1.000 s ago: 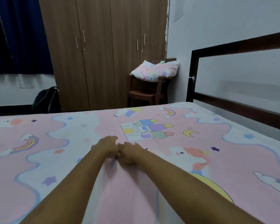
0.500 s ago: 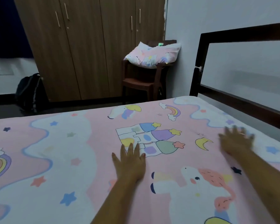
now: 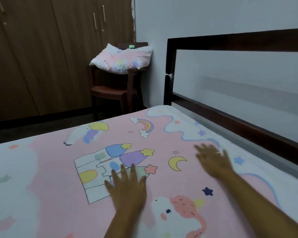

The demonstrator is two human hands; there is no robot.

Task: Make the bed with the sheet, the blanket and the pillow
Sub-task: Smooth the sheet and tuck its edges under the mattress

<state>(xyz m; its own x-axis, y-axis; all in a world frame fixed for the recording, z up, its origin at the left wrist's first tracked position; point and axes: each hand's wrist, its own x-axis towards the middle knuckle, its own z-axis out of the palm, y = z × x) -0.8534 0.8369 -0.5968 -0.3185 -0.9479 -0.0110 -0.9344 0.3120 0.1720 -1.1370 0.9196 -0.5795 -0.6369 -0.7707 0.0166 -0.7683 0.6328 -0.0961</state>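
Fingers [image 3: 123, 171] of left hand [image 3: 127, 191] lay straight and spread, flat on sheet [image 3: 50, 169], gripping nothing. Right hand [image 3: 213, 162], nearer the headboard [image 3: 230, 40], was likewise splayed flat, though blurred. Judged best: sweep toward headboard with even palm pressure, without bunching cloth. Pillow [image 3: 122, 60] sat on chair [image 3: 113, 93] past headboard's far end.

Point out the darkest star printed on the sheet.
The navy star, just above and right of the unicorn's pink mane. All the other stars are pale: yellow, pink, lilac, green or light blue.
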